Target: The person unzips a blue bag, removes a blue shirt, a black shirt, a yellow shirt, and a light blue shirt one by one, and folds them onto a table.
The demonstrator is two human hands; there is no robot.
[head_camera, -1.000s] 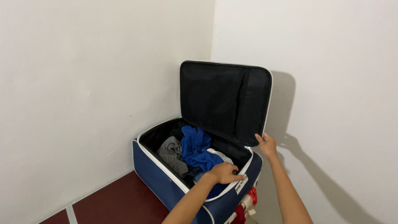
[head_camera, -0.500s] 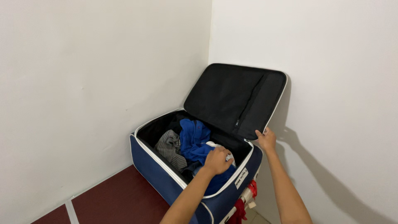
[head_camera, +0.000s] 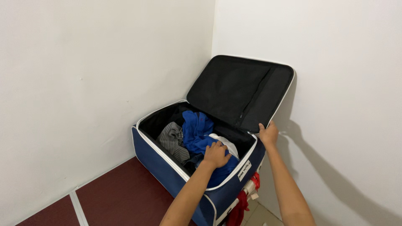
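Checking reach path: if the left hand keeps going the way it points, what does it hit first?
Likely the white cloth just past the left hand, lying on the blue garment in the navy suitcase; depth is uncertain.

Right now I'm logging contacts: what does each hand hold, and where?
Right hand holds the suitcase lid by its lower corner edge. Left hand rests on the blue clothes; grasp unclear.

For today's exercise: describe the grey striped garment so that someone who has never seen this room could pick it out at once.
Find the navy suitcase with white piping, open in the corner of two white walls. Inside, the grey striped garment lies along the left side, beside the bright blue clothes. It alone has thin dark stripes; its neighbours are plain.
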